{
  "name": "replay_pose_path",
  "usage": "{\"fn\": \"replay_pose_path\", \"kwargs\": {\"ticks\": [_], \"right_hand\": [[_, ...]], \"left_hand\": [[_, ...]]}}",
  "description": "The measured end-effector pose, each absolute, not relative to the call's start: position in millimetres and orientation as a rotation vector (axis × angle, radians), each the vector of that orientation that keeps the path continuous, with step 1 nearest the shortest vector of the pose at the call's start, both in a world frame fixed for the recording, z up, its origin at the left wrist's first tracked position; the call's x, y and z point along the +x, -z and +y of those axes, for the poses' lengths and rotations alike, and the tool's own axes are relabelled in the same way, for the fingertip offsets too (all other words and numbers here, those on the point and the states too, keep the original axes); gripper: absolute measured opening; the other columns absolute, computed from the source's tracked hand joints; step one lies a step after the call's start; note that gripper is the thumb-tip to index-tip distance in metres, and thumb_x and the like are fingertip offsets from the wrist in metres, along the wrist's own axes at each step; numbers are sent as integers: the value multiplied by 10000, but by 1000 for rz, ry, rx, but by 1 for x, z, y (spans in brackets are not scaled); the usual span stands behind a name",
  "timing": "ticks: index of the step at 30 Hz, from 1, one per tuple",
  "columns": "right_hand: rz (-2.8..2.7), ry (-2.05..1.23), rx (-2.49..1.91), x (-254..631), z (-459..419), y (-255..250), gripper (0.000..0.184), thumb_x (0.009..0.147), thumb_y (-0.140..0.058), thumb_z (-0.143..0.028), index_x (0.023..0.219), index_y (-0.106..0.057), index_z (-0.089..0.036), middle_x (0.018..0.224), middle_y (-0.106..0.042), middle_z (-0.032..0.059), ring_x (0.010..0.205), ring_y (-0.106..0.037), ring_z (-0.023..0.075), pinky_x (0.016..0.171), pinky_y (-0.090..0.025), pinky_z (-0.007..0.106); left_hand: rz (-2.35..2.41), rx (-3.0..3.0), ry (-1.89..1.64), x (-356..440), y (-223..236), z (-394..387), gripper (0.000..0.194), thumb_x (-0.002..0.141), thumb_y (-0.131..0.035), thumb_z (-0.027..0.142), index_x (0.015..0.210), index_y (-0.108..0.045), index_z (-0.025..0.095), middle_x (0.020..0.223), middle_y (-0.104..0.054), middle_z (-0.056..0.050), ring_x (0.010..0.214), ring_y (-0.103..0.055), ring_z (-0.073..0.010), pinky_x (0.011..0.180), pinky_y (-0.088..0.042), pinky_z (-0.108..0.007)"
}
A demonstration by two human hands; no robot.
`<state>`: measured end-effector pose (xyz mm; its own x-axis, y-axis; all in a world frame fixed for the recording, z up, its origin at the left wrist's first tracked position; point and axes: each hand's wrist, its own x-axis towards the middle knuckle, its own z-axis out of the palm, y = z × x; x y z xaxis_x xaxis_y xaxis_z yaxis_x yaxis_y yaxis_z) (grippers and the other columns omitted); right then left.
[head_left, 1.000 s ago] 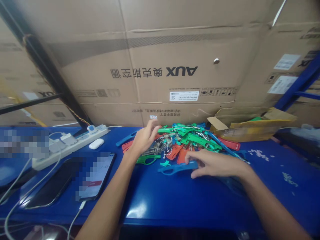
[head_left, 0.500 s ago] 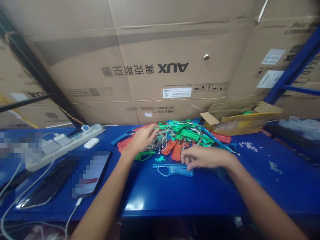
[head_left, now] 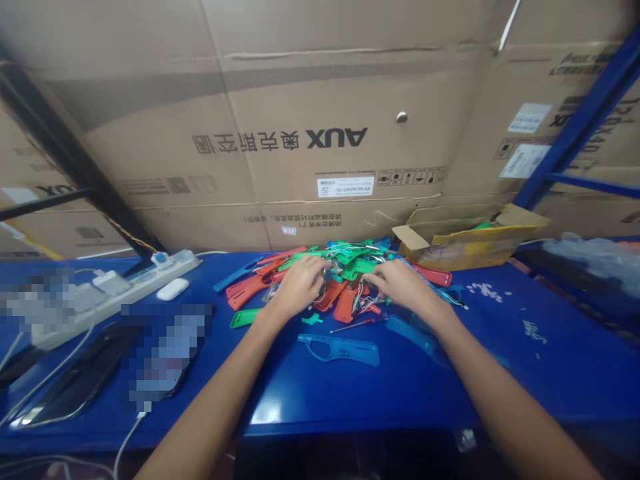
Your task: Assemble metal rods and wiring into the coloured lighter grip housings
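Both hands are at a heap of long-nosed lighter parts, with red casing halves [head_left: 245, 291], green casing halves [head_left: 357, 269] and thin wires mixed together. My left hand [head_left: 301, 285] has its fingers curled into the middle of the heap; what they grip is hidden. To its right, my right hand [head_left: 400, 283] pinches at the heap's near side, its fingertips by some wires. Nearer me, a blue casing half [head_left: 345, 351] lies flat on the table. A thin screwdriver [head_left: 357, 325] lies behind it, and another blue casing half [head_left: 417, 339] is partly under my right forearm.
An open carton [head_left: 465, 250] stands at the back right, near scattered small white pieces [head_left: 486, 291]. On the left are a power strip [head_left: 150, 277], a white earbud case [head_left: 173, 289] and two phones with cables. Large cardboard boxes [head_left: 280, 87] wall off the back.
My right hand has moved from the front blue casing half up and back to the heap. My left hand has shifted slightly right, deeper in the parts. The screwdriver now shows.
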<state>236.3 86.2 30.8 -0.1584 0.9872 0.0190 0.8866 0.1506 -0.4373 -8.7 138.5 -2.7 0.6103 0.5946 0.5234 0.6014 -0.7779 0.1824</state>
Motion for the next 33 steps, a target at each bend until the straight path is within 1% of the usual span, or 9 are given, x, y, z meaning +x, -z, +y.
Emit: {"fn": "replay_pose_path", "kwargs": {"ticks": [5,11,15,18,20,23,26,29,33], "right_hand": [[-1943,-415,-1991,222,100,-12,491,967,-578,-523,613,-628,-186,773,-713,150,931,-695,320,796,-479,385],[-1732,-762,-1978,217,110,-9,311,982,-635,-417,1168,-662,-169,1168,-686,68,994,-679,208,881,-570,418],[-1500,-996,-1790,218,113,-7,335,987,-634,-378,1253,-631,-174,1252,-651,86,1040,-670,229,876,-583,425],[-1330,-1136,-1589,219,112,-11,327,999,-616,-396,1228,-623,-163,1145,-671,74,919,-680,185,782,-594,371],[-1246,-1198,-1441,221,109,-16,311,1008,-578,-446,1092,-635,-152,956,-672,32,697,-630,120,602,-545,265],[-1182,-1251,-1236,224,101,-26,390,941,-571,-548,790,-540,-190,663,-556,-40,427,-353,52,375,-286,186],[-1191,-1278,-1097,221,90,-34,439,820,-643,-572,666,-425,-223,540,-437,-74,398,-197,45,362,-143,196],[-1245,-1255,-1028,214,81,-36,397,812,-648,-542,664,-460,-225,516,-422,-73,410,-213,61,389,-151,206],[-1364,-1140,-975,207,75,-35,350,832,-683,-487,661,-548,-213,596,-529,-32,530,-422,108,499,-343,231]], "left_hand": [[-1090,-2751,998,-15,1,143,300,930,-441,93,1109,-663,187,1101,-739,-84,1041,-641,-264,937,-522,-428],[-1131,-2717,1040,-22,4,152,261,959,-436,160,1077,-664,208,998,-746,-77,980,-672,-268,874,-546,-408],[-1150,-2661,1055,-33,5,158,284,963,-433,164,1172,-623,188,1123,-710,-114,1057,-650,-284,931,-527,-430],[-1168,-2611,1097,-40,2,159,303,980,-408,154,1217,-592,187,1183,-679,-121,1109,-639,-276,960,-519,-431],[-1169,-2591,1129,-42,-1,157,290,992,-400,154,1211,-586,196,1182,-677,-111,1115,-641,-265,964,-523,-422],[-1158,-2565,1183,-41,-6,154,278,1002,-405,161,1221,-570,205,1186,-674,-102,1122,-643,-253,969,-531,-418],[-1139,-2527,1242,-38,-9,150,344,988,-429,150,1319,-509,202,1263,-634,-122,1196,-617,-259,1024,-517,-444],[-1112,-2479,1306,-33,-12,147,442,981,-450,145,1418,-419,198,1361,-571,-152,1320,-541,-282,1104,-466,-483],[-1077,-2442,1393,-30,-19,141,460,997,-453,153,1450,-386,194,1399,-536,-165,1357,-507,-284,1134,-441,-487]]}}
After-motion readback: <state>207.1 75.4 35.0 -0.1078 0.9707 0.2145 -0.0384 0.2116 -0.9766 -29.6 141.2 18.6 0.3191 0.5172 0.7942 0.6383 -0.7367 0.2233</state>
